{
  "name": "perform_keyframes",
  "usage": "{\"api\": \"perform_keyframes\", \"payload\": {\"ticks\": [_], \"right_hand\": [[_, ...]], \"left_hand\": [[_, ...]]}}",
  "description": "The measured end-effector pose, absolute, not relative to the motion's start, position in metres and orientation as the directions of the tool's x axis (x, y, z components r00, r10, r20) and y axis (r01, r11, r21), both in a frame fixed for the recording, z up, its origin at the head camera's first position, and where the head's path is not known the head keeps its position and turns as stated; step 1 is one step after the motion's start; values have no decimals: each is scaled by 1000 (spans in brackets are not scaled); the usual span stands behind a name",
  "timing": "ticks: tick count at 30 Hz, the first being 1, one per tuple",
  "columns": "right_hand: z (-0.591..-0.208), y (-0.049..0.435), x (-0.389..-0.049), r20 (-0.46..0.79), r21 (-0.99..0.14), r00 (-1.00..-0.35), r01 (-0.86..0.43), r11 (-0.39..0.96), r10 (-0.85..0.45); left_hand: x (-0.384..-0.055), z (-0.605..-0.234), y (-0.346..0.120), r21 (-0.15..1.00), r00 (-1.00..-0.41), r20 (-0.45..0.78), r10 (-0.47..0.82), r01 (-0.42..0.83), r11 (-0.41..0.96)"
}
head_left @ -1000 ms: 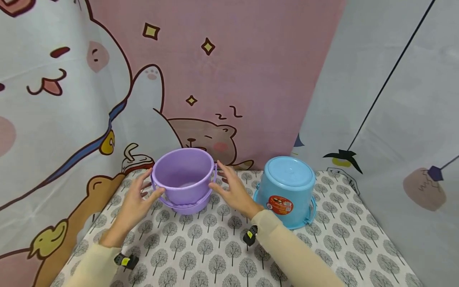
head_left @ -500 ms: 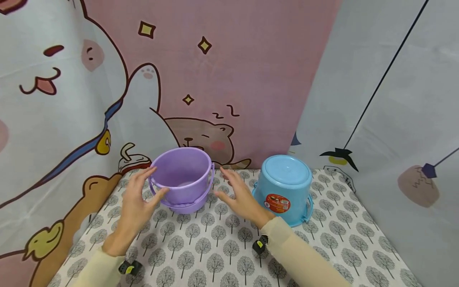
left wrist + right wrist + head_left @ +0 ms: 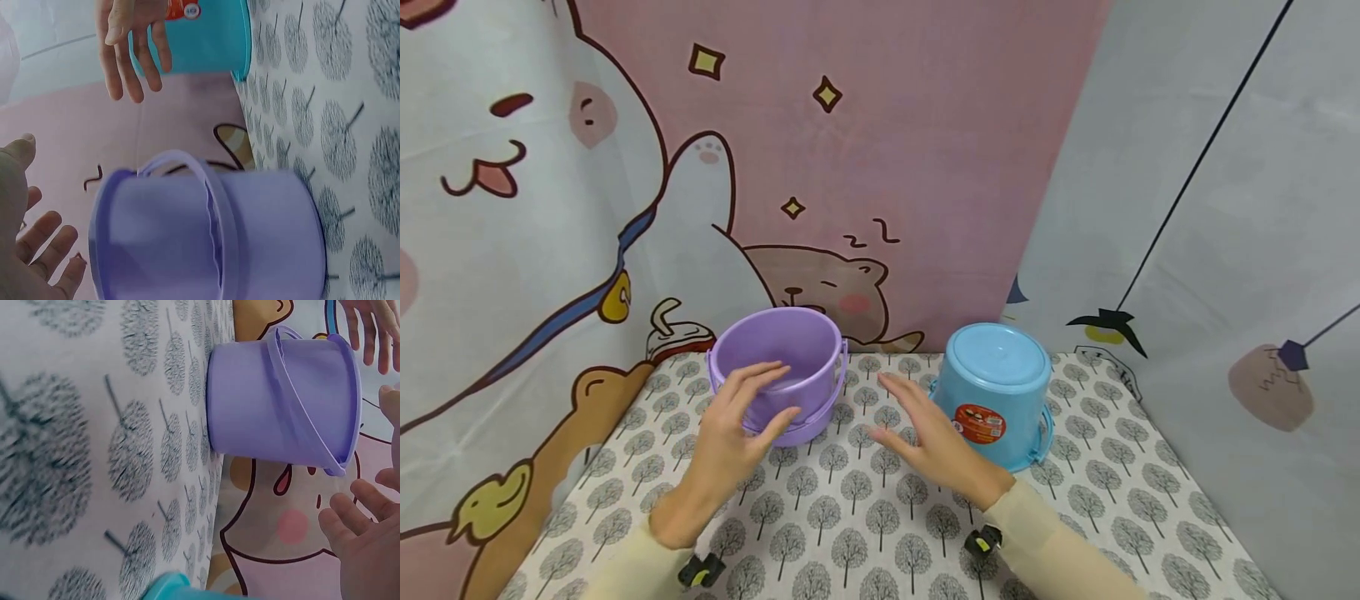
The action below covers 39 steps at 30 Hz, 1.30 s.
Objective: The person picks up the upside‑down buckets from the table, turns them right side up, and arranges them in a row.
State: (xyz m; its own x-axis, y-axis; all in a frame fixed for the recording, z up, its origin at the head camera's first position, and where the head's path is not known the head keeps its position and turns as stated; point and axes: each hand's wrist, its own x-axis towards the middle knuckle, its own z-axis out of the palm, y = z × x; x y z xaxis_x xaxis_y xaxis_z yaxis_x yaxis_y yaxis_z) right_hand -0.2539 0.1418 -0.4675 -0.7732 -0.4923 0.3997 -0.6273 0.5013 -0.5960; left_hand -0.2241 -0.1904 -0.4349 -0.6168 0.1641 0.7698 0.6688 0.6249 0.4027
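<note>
Upright on the table stands a purple bucket (image 3: 808, 400), its mouth facing up and its handle hanging down against the side. My left hand (image 3: 730, 437) hovers in front of it, fingers apart and holding nothing. In the left wrist view the same purple bucket (image 3: 162, 237) shows a gap from the fingers. To the right of the bucket, my right hand (image 3: 932, 437) is held in the air with its fingers extended, touching nothing. Beyond that hand a blue bucket (image 3: 1000, 367) sits upside down, its base up and an orange-red label (image 3: 979, 423) on its side.
A white tablecloth (image 3: 850, 542) printed with grey trees covers the table. Cartoon-printed cloth (image 3: 925, 167) hangs behind and along both sides, close to the table's back edge. Each wrist carries a small black camera, such as the right one (image 3: 983, 542).
Both hands have come away from the purple bucket's rim and drawn back toward the body, the right one also shifting rightward. The bucket stays standing in place.
</note>
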Motion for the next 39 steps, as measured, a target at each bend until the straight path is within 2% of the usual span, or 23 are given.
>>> {"api": "perform_keyframes", "payload": {"ticks": [9,17,27,39], "right_hand": [[-477,174,-234,454,-522,-742,-671,527,-494],[-485,204,-214,412,-539,-795,-607,584,-446],[-496,233,-200,427,-511,-812,-580,634,-398],[-505,258,-194,449,-481,-809,-578,659,-381]], "left_hand": [[-219,-440,-153,393,-598,750,284,747,536],[-224,-452,-116,389,-582,709,398,794,468],[-228,-465,-90,490,-706,550,446,705,513],[-238,-470,-73,509,-743,468,479,670,541]]}}
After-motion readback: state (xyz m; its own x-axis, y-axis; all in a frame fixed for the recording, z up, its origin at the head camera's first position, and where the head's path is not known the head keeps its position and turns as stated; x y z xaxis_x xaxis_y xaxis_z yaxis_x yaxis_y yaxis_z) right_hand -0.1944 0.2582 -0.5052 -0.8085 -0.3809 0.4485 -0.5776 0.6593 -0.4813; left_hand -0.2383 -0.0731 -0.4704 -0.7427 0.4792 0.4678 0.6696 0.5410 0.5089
